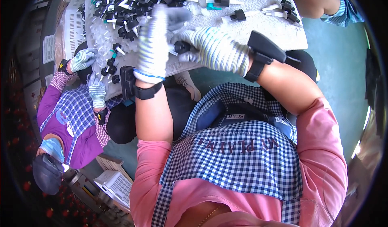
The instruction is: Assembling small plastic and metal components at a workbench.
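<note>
In a white glove with thin stripes, my right hand (218, 51) is closed around a black pump head (182, 47) with a pale stem end. My left hand (154, 41), gloved the same way, is raised just left of it. Motion smears its fingers, which point to the right over the table, and I cannot make out anything in them. Beyond my left hand a large heap of black pump heads (125, 8) with white and clear parts covers the table. Several black pump heads with white stems (285, 10) lie apart on the right.
The white-covered table (279, 35) ends in an edge in front of me. Clear plastic parts (103, 41) are piled on its left. A co-worker's gloved hands (87, 63) are at the left edge, near several loose black pumps (109, 69). Another person's arm (315, 0) shows at the far right.
</note>
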The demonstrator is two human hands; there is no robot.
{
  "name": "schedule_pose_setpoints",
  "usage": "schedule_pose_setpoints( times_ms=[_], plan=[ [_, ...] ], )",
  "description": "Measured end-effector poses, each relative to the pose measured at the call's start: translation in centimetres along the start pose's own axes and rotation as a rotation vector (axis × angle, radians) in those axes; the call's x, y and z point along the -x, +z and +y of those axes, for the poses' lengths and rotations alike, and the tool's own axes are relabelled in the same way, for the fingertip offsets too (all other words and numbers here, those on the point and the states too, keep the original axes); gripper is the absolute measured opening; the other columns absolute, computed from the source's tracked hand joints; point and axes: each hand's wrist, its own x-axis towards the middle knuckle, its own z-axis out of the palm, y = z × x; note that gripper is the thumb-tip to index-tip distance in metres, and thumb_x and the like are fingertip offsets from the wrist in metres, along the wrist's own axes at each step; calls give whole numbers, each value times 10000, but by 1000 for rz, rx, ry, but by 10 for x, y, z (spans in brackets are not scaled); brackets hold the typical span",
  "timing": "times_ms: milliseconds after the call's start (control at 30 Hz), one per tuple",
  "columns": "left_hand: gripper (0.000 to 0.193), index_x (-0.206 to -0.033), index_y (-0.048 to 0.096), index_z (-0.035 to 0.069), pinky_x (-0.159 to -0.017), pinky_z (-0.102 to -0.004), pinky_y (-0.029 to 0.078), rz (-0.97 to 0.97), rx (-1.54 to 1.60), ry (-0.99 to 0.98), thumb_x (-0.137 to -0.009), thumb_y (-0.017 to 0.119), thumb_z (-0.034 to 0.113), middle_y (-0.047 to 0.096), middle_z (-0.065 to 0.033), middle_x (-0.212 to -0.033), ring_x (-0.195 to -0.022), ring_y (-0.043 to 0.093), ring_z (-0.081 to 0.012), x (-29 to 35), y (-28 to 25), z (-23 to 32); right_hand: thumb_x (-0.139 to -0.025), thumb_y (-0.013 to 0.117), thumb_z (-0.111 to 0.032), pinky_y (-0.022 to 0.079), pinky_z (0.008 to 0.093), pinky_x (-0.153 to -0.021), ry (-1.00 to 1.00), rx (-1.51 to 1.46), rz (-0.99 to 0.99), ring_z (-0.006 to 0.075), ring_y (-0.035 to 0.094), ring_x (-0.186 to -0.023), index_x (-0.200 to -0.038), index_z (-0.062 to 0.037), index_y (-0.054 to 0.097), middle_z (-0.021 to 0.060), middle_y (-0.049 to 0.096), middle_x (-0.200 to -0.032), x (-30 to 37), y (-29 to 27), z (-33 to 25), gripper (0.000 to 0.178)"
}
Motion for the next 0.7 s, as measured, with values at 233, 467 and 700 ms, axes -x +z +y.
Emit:
schedule_pose_setpoints(
  times_ms=[233,467,700],
  plan=[
    [390,-1227,652,44,-861,-450,516,-180,-875,448,-998,527,335,682,-228,-1052,-1001,641,-401,9,34,23,-821,717,-244,523,462,-762,17,45,-27,384,658,-853,-987,-52,691,166,688,-891,16,14,9,255],
    [505,-1350,545,61,-918,-465,498,-258,-877,201,-882,615,237,626,-246,-1173,-1050,615,-415,11,42,24,-768,702,-232,528,461,-720,-82,149,13,375,660,-795,-978,-54,696,175,688,-856,23,23,24,274],
    [437,-1326,560,49,-880,-472,501,-168,-991,415,-927,540,225,636,-249,-1134,-1024,621,-410,11,43,12,-781,692,-227,524,456,-702,-99,172,52,368,657,-783,-985,-50,689,176,683,-863,24,22,23,271]
  ],
)
